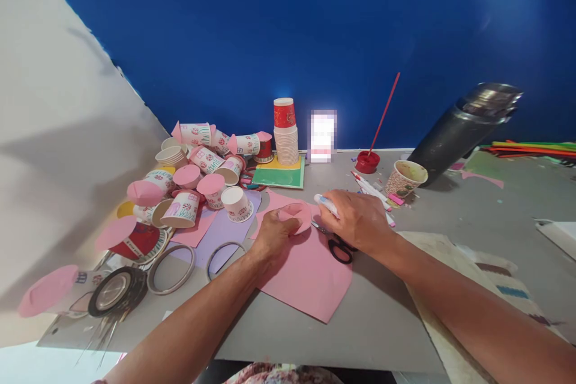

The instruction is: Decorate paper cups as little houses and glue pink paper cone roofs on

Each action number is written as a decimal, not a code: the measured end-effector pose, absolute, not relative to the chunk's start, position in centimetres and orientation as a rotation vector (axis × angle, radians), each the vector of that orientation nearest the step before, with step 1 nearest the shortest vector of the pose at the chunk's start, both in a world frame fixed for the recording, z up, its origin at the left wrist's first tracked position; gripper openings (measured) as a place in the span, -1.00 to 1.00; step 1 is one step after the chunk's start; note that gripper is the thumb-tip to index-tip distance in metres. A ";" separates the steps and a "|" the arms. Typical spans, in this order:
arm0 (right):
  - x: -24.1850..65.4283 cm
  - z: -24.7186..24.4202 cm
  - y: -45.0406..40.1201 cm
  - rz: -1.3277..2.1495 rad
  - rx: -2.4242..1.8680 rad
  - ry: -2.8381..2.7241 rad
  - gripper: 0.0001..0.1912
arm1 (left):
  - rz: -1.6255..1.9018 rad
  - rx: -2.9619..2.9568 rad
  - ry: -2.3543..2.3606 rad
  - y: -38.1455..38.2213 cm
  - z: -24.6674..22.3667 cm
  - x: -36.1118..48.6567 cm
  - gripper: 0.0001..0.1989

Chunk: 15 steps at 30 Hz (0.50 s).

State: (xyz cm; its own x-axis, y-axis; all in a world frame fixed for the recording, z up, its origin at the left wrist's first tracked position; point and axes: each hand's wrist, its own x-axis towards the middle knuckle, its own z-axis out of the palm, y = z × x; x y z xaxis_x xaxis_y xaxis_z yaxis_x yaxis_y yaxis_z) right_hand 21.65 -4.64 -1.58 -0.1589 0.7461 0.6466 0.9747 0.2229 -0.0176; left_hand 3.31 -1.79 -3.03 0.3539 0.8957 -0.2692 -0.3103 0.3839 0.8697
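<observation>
- A smooth blue wall [216,30] backs a flat grey tabletop [382,330], where a large pink paper sheet [306,282] lies with angular edges.
- Far left of the sheet: a thick black tape roll [137,288], its side ring-shaped.
- Left of the sheet: a jumbled heap of flower-printed paper cups [180,209], several with rounded pink paper fixed over one end; others gape open. Nearer the sheet are two slim grey rings [193,259].
- Against the sheet's left edge: smooth lilac paper [237,231].
- Over the sheet's upper part: the left hand [273,237] pinches a curved, folded pink paper disc [303,215].
- Behind the sheet: nested white cups [287,147] under an upturned red one [284,114], on a green-and-yellow card [279,177].
- At the sheet's right edge: scissors [332,250] with black looped handles, partly under the right hand [357,221], its fingers closed round a white tube [326,204].
- Right of the sheet, farther back: a red pot [368,163] holding a thin red stick [386,113]; a patterned paper cup [400,183], stained inside; a dark thermos [452,135] with a shiny metallic top.
</observation>
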 end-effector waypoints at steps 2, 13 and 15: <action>21.4 -1.4 -5.0 -0.555 -1.521 -1.956 -0.84 | 0.917 0.811 0.885 -1.8 -3.0 3.4 -0.74; 20.2 -1.3 -5.5 -0.696 -1.350 -2.035 -0.75 | 0.795 1.030 0.872 -1.4 -2.7 2.6 -0.77; 20.7 -1.3 -5.2 -0.669 -1.383 -2.040 -0.77 | 0.801 1.046 0.872 -1.4 -2.9 2.5 -0.77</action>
